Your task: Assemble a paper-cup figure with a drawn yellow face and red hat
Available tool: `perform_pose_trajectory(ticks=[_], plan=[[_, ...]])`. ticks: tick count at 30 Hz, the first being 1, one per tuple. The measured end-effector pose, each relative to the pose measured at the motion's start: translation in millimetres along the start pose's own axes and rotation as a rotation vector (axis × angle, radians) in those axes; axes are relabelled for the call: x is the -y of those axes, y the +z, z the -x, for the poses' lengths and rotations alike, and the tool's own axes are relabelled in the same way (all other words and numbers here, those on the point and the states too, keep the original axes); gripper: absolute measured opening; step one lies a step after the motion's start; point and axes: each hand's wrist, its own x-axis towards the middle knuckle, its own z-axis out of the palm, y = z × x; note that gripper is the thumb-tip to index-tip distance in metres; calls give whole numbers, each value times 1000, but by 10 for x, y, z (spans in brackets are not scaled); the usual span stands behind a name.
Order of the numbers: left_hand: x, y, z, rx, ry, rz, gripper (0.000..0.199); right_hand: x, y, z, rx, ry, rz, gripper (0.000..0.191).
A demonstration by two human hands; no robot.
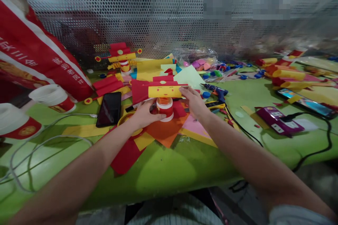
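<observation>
A paper-craft figure stands before me, with a white and red paper cup (165,114) as its body. Above the cup an orange folded strip (165,101) carries a rolled yellow paper head (164,92) with a drawn face. A red paper hat (163,81) tops it. My left hand (144,114) grips the cup from the left, its thumb across the front. With closed fingers, my right hand (194,104) holds the right end of the yellow head. Orange paper (169,135) and red paper (128,156) lie beneath and in front.
A similar finished-looking figure (123,59) stands behind at left. Beside my left arm lie a black phone (108,109) and a white cable (52,144). A glue gun (218,91), yellow-handled scissors (215,105) and a purple power strip (278,121) sit to the right. Stacked cups (54,99) stand left.
</observation>
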Motion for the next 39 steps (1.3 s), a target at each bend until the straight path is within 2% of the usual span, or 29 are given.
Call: perform_pose_trajectory(ticks=[3,8,13,17,22,24,28,31,32,34,37,39], plan=[[45,41,-40,-73,19,-103,62,4,39,37,69,-32,-36,33],[118,147,-106,-74,83,41,59,16,97,34,207,-46,-177,32],[102,189,-103,-65,51,122,55,10,95,22,223,-81,-228,25],[67,205,-60,-67,15,199,55,19,39,57,237,-205,-143,21],[-15,232,-13,-44,-9,346,55,30,-65,91,287,-458,28,21],[-60,247,5,-20,-30,403,55,39,-102,96,252,-568,128,23],[-133,272,40,39,-57,498,58,75,-160,113,47,-836,341,26],[-161,274,63,29,-36,549,59,108,-180,145,-65,-946,469,25],[-166,271,69,25,-25,555,59,119,-179,159,-57,-950,490,25],[-171,264,79,25,-12,545,59,139,-164,195,57,-897,475,28],[-164,260,85,37,2,531,57,165,-123,251,272,-738,332,33],[-150,266,85,47,13,532,58,180,-96,285,324,-639,230,34]])
